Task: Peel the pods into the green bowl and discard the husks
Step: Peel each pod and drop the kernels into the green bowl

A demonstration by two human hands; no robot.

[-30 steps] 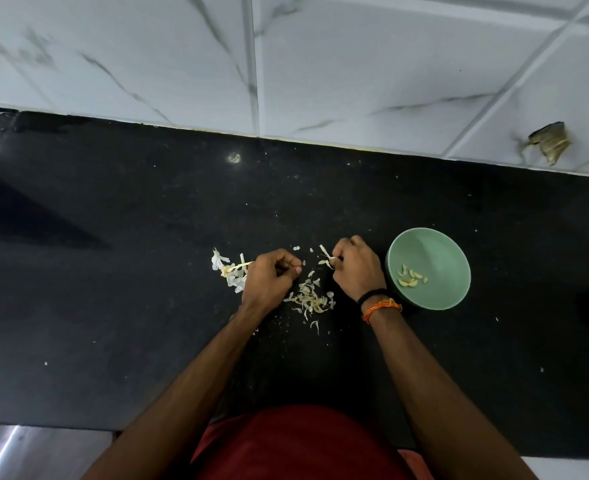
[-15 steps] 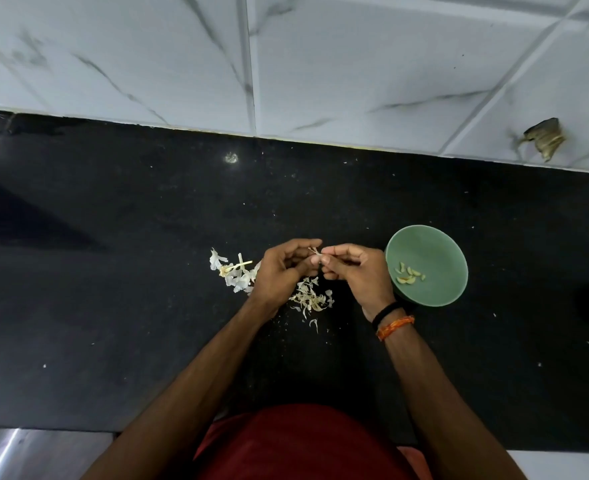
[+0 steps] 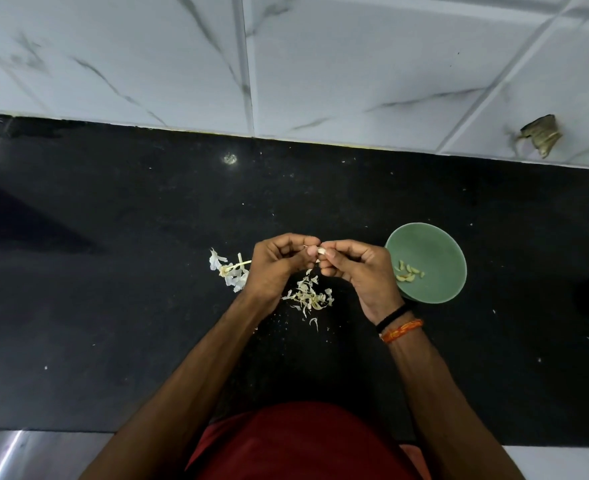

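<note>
Black stone counter [image 3: 113, 306] set against a white marble-veined tiled wall [image 3: 355, 64]. Both forearms extend from the lower edge of the view and converge above the counter's middle. Left hand [image 3: 279, 268]: fingers curled inward, thumb and forefinger pinching one end of a small pale pod [image 3: 321, 251]. Right hand [image 3: 359, 268]: fingers likewise curled, fingertips pinching the pod's other end; the two hands meet at the pod, knuckles facing the wall. Right wrist carries a black band [image 3: 392, 317] and an orange thread [image 3: 402, 330]. Green bowl [image 3: 435, 244] stands just right of the right hand and contains several peeled pieces [image 3: 407, 271]. Loose husks [image 3: 308, 296] lie on the counter directly below the hands. A white husk cluster [image 3: 227, 271] lies just left of the left hand.
</note>
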